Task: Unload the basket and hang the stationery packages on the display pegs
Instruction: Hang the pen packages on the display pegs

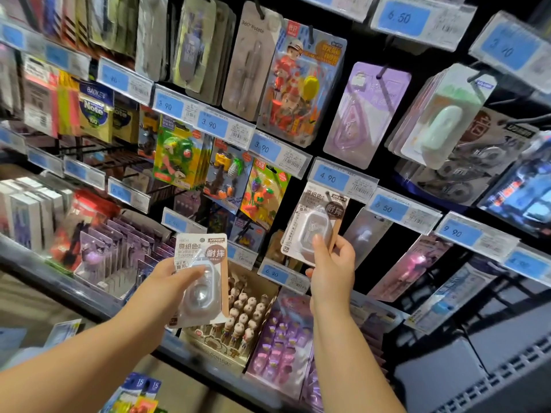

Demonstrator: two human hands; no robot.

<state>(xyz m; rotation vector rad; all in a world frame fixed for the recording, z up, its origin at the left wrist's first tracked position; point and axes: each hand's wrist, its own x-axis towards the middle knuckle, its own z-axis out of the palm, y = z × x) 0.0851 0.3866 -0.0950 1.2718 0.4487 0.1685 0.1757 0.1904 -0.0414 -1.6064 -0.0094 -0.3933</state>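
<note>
Bare forearms reach in from 6 and 7 o'clock toward a shop's wall of hanging stationery. At 7 o'clock of centre, the left hand (162, 277) carries the lower package (208, 257), a carded clear blister with brown trim. Its grip pinches the pack, thumb laid across the blister front and fingers hidden behind the card, which tilts slightly. At 5 o'clock of centre, the right hand (334, 263) holds up a matching upper package (310, 210). Its grip is clamped on the lower part, thumb on the blister and fingers curled round the right edge. That card's top meets a black peg (328, 193) directly below a blue price label (331, 176) reading 4.90; whether the hole is threaded cannot be told. Between the two arms, at 6 o'clock, a box of figure-topped pens (241, 314) stands on the shelf (59, 281).
</note>
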